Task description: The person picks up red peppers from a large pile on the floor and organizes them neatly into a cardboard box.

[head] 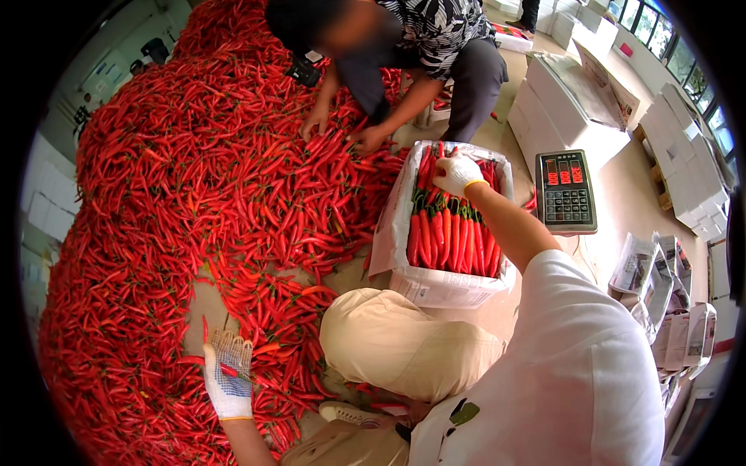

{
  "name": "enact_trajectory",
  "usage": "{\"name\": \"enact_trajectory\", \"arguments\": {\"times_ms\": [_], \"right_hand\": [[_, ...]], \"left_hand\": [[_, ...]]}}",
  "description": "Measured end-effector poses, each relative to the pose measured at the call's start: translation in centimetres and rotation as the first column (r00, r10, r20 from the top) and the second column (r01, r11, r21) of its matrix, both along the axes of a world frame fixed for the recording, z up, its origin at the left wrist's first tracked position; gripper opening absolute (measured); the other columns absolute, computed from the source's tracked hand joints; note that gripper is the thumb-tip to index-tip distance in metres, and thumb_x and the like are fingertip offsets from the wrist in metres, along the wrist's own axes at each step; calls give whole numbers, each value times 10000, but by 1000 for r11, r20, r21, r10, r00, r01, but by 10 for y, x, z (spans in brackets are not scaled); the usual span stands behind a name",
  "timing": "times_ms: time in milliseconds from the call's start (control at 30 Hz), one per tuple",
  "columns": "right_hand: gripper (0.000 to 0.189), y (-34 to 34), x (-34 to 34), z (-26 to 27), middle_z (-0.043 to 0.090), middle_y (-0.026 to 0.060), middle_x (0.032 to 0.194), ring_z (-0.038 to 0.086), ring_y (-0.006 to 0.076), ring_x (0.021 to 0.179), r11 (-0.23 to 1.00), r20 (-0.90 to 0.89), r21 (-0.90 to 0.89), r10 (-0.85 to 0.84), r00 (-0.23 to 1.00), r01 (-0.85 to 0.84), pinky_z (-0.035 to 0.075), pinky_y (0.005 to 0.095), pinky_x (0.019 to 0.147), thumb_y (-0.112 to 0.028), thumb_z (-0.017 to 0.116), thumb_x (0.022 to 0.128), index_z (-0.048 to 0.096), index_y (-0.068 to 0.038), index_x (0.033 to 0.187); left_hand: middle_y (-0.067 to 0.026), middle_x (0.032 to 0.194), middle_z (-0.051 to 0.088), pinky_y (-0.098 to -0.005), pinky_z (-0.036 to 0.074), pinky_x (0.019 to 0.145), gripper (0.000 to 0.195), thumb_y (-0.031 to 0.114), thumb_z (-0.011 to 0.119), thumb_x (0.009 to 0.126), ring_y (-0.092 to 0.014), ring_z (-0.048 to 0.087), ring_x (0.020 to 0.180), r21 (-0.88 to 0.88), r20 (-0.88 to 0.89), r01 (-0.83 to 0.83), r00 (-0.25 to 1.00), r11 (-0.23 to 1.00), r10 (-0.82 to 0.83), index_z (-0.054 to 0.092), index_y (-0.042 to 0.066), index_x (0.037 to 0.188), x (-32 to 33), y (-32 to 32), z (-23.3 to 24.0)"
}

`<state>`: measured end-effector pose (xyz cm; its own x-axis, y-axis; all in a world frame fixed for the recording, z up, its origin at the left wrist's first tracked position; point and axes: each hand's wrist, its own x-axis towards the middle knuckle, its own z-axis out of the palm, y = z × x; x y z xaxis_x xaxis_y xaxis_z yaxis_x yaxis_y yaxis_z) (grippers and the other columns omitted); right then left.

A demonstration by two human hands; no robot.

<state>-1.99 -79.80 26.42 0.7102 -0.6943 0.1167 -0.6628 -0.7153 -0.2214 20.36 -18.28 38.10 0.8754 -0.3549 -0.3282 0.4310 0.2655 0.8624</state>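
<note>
My left hand, in a white knit glove with blue grip dots, is turned palm up at the lower left. A red chili pepper lies across its palm under the thumb. A newspaper-lined white box stands beyond my knee, and red chilies fill it in neat rows, stems toward the middle. Over its far row, my gloved right hand has its fingers curled down among the peppers; whether it grips one is hidden. The huge heap of loose red chilies spreads around my left hand.
Across the heap crouches a co-worker, both hands among the chilies. A digital scale display stands right of the box. Behind it are stacked white foam boxes; folded newspaper liners lie at the right.
</note>
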Motion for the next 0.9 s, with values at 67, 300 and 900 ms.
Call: {"name": "enact_trajectory", "arguments": {"times_ms": [67,300,900], "right_hand": [[342,-19,8,9,722,225,1136,694,418,1114,999,-137,43,10,991,-4,572,490,943,-249,754,821,780,-144,1145],[334,-12,37,32,723,204,1191,720,390,1132,924,-597,-27,290,748,-380,600,474,926,-140,766,814,793,-101,1145],[254,320,136,115,652,54,997,653,303,926,279,482,-413,875,52,-867,542,455,779,-197,759,815,699,-163,1060]], "left_hand": [[-213,1619,453,-526,451,1189,775,471,644,1062,-358,481,1455,2,2,-2,1000,1000,2,390,-16,1609,0,-3,1],[-209,1627,443,-524,451,1186,768,482,633,1066,-355,476,1459,34,2,5,1000,999,-5,392,0,1614,0,7,-1],[-133,1303,672,-458,515,1060,497,415,605,1088,-259,640,1183,-160,-130,243,956,957,-264,590,35,1408,-6,-84,12]]}}
